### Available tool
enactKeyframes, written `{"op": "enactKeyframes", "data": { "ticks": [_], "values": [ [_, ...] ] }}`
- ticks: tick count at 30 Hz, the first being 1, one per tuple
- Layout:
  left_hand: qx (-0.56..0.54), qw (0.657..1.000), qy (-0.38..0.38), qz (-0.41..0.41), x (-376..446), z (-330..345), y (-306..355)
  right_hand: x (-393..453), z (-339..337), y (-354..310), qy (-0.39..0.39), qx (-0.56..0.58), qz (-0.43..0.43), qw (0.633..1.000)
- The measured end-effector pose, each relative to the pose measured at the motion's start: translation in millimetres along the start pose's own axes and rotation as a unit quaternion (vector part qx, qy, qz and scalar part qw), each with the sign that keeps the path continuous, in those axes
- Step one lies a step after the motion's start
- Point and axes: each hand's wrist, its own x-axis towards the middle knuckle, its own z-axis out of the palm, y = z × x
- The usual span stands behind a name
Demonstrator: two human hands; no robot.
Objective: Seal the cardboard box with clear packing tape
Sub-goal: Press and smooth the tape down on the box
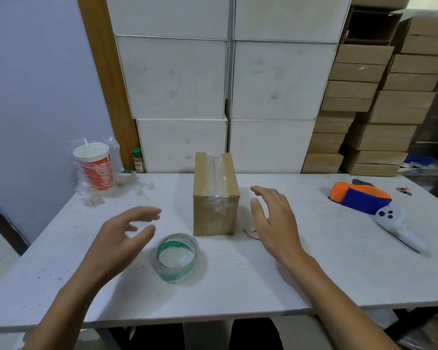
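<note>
One cardboard box, mid-table, upright, flaps closed; clear tape strip along top seam, crinkled end running down the near face. One roll of clear packing tape, green-printed core, flat on white table, just in front of box and slightly left, not touching it. Two bare hands. Left hand above table, left of roll, fingers spread, holding nothing. Right hand just right of box, fingers apart, empty, partly covering one small pink object. Far left: one red cola cup inside clear plastic bag; one small spice jar behind. Far right: one orange-and-blue dispenser, one white controller. Behind: stacked white boxes, brown cartons. Nothing between hands and box.
</note>
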Motion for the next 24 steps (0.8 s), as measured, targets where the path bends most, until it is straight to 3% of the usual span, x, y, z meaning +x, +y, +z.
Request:
{"op": "enactKeyframes", "data": {
  "ticks": [6,13,24],
  "values": [
    [0.046,0.988,0.007,0.150,48.1,43.9,42.7,14.8,8.8,-30.6,-0.079,0.023,-0.101,0.992],
    [0.078,0.982,-0.020,0.173,76.9,69.0,48.7,23.3,17.7,-31.0,-0.106,0.002,-0.094,0.990],
    [0.127,0.966,0.022,0.223,75.8,77.0,40.1,30.7,22.1,-25.6,-0.069,0.003,-0.117,0.991]
  ]
}}
